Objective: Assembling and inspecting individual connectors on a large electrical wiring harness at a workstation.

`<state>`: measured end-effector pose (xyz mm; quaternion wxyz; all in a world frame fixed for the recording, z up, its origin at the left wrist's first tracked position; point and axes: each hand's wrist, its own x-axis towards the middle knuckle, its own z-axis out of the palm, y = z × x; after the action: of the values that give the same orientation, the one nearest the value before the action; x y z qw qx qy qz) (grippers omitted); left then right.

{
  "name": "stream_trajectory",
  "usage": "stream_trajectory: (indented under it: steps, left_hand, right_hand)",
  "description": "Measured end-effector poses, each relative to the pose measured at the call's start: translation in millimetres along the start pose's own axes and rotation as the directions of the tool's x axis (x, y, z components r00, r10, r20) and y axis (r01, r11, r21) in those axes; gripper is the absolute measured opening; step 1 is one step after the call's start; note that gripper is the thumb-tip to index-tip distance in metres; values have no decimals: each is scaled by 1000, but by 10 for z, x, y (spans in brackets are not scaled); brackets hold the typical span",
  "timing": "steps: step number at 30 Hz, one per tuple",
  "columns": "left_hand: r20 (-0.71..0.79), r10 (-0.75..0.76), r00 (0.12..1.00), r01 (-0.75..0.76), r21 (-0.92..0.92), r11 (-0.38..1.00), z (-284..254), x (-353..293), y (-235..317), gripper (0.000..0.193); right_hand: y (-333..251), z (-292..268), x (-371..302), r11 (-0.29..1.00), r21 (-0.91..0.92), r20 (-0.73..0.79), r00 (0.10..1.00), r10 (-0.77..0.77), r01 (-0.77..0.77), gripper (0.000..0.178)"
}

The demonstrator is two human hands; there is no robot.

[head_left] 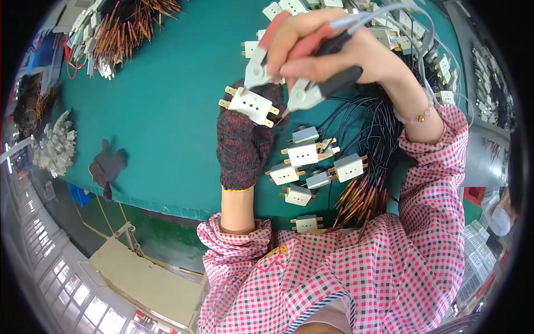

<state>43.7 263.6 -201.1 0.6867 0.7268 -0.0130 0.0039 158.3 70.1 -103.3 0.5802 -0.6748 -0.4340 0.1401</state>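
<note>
My left hand (240,149), in a dark red-black knitted glove, grips a white rectangular terminal block (251,107). Flat brass blades stick out at both ends of the block. Above it my bare right hand (364,58) is closed round two crocodile clips. The red-handled clip (256,69) has its grey jaw at the block's upper edge. Close to the block's right-end blades is the black-handled clip (305,96); whether its tip touches them I cannot tell. Grey cables (414,6) trail from the clips over my right wrist.
Several similar blocks (302,155) lie right of my left forearm, beside black wires (378,128) with copper-coloured ends. More blocks (444,68) crowd the far right. Bundled wires (119,42) lie far left. A dark glove (107,167) rests near the left edge of the green table (167,122).
</note>
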Motion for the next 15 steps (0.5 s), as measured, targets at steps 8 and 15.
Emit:
stream_trajectory:
  steps: [8,15]
  left_hand:
    - [3,177,984,-171,270,947,-53,-148,-121,33]
    - [153,368,917,-372,663,650,-95,-91,-43,40]
  right_hand:
    - [12,103,-19,994,106,-59,998,-20,26,13]
    - [-44,111,-12,998,52,6,1000,-20,20,15]
